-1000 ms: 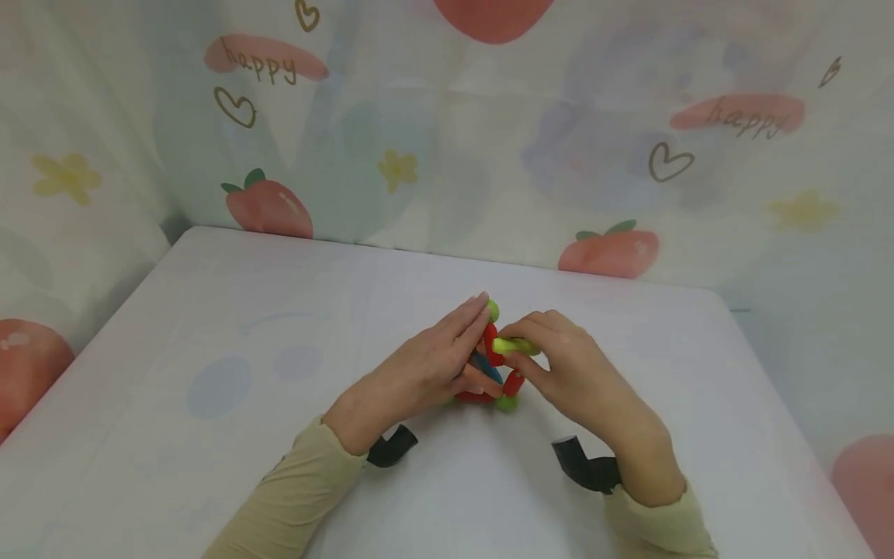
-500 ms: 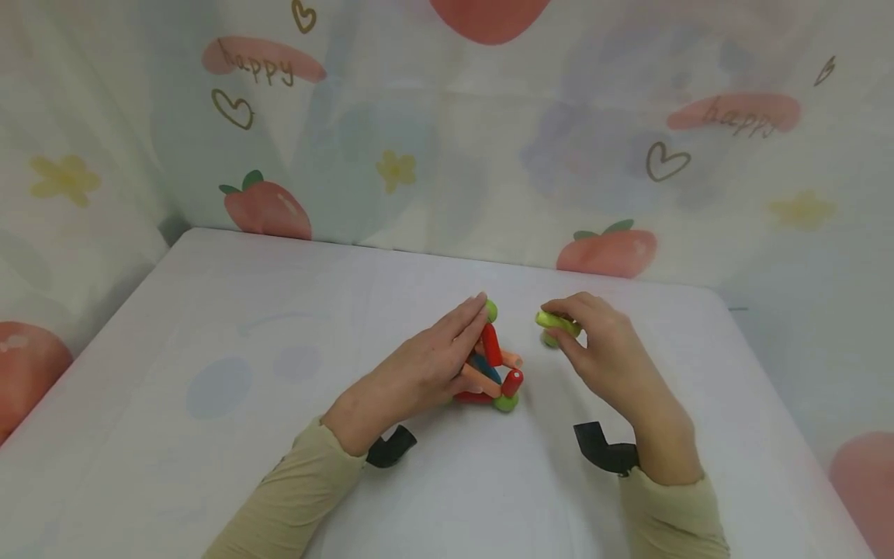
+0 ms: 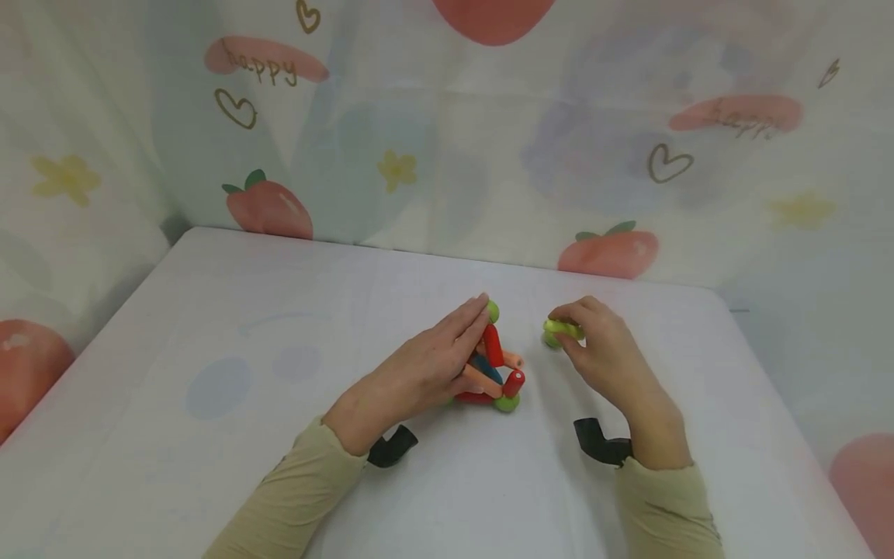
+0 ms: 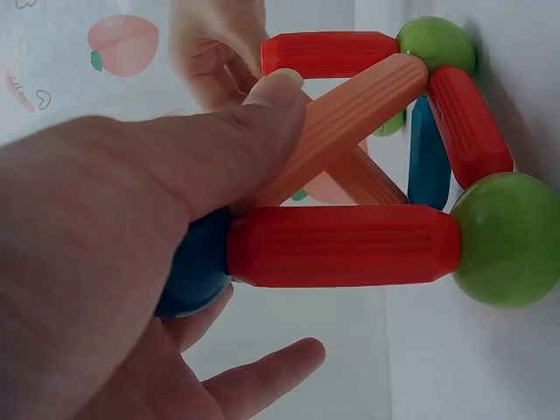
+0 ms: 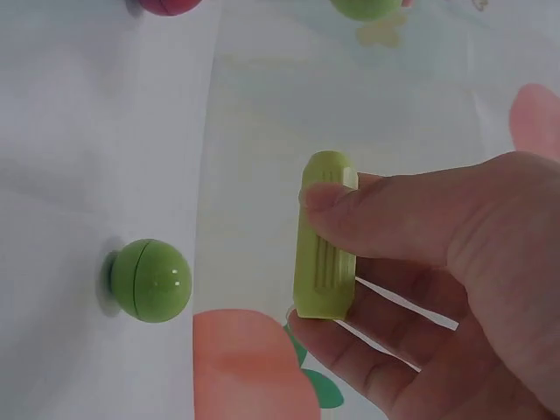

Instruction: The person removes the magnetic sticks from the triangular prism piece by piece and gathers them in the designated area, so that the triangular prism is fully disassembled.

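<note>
My left hand [image 3: 419, 365] holds a frame of magnetic building rods and balls at its top, on the white table. In the left wrist view the thumb presses along an orange rod [image 4: 359, 109] by a blue ball [image 4: 197, 271]. A red rod [image 4: 341, 247] runs from that ball to a green ball [image 4: 512, 241] at the base. My right hand [image 3: 611, 357] pinches a yellow-green rod [image 5: 325, 236] between thumb and fingers. Near it a loose green ball [image 5: 150, 280] rests on the table. The left palm hides part of the frame.
The white table [image 3: 279, 295] reaches back to a printed cloth backdrop [image 3: 475, 155]. Black curved pieces [image 3: 601, 444] stick out at both wrists. In the right wrist view a red ball [image 5: 171, 4] shows at the top edge.
My right hand has carried the yellow-green rod right, away from the frame, then slightly down over the loose green ball. The left hand stays at the frame.
</note>
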Action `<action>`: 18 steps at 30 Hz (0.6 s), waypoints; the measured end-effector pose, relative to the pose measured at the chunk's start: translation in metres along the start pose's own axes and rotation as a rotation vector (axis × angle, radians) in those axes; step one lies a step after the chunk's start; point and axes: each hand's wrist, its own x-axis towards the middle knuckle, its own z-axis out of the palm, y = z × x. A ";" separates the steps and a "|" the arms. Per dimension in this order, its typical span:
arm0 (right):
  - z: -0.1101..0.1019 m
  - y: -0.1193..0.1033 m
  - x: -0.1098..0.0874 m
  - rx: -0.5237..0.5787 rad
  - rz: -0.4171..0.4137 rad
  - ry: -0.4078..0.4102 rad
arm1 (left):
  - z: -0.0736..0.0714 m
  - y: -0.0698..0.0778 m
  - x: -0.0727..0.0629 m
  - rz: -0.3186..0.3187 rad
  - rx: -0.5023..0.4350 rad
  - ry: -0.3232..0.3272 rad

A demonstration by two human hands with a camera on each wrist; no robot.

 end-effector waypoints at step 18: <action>0.020 0.014 0.003 -0.048 0.137 -0.232 | 0.000 0.001 0.001 -0.007 -0.044 -0.002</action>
